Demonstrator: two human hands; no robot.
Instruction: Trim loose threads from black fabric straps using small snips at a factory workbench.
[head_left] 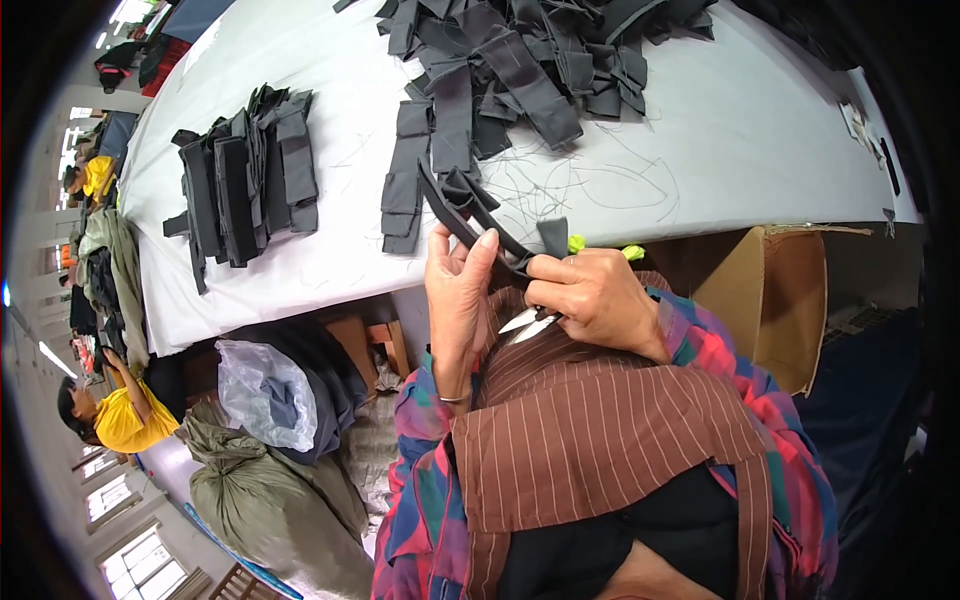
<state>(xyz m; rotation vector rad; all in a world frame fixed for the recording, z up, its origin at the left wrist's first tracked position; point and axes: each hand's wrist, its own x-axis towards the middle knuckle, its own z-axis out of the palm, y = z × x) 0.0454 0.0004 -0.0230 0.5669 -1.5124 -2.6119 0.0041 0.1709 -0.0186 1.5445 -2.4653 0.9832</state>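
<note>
My left hand point(462, 280) pinches a folded dark grey fabric strip point(447, 213) between thumb and fingers, over the near edge of the table. My right hand point(597, 298) is closed on the strip's other end. It also holds a pair of scissors point(530, 322), whose metal blades stick out below the fingers, toward the left; their handles are hidden in the palm. Bright yellow-green bits point(577, 243) show just beyond the right hand; I cannot tell what they belong to. Another grey strip point(405, 180) lies flat just beyond the left hand.
A heap of dark grey strips point(530, 75) covers the far middle of the white table point(340, 60), with loose threads point(590, 180) before it. A neater stack point(245, 180) lies left. Cardboard box point(775, 300) at right; sacks point(265, 490) at lower left. A person in yellow point(135, 415) is further left.
</note>
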